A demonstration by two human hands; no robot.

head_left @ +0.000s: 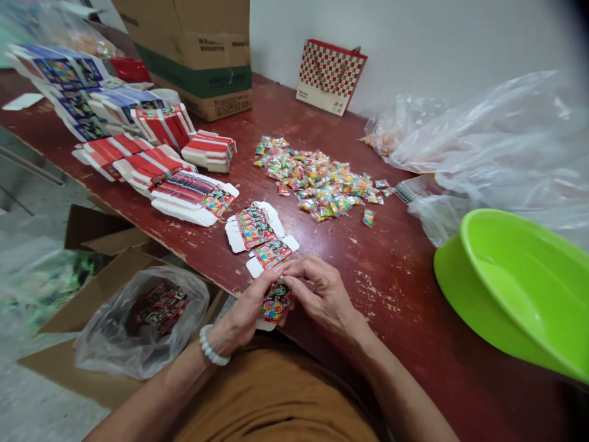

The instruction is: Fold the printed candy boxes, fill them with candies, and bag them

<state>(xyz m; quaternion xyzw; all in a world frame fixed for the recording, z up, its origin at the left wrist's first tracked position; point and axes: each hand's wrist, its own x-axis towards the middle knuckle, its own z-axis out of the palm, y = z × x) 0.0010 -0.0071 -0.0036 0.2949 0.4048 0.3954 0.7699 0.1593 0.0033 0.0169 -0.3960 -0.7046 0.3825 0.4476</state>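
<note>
Near the table's front edge, my left hand, with a pale bead bracelet at the wrist, is closed round a small printed candy box. My right hand meets it from the other side, thumb and fingers pinched together at the box's upper end; what lies between those fingertips is hidden. Just beyond my hands lie flat unfolded candy boxes, one of them partly behind my fingers. Small clear packets of colourful candy are heaped farther back on the table.
Stacks of flat red cartons and blue cartons stand at the left. A large cardboard box and a checked paper bag are behind. A green basin sits right. An open carton with a plastic bag stands below the table's left edge.
</note>
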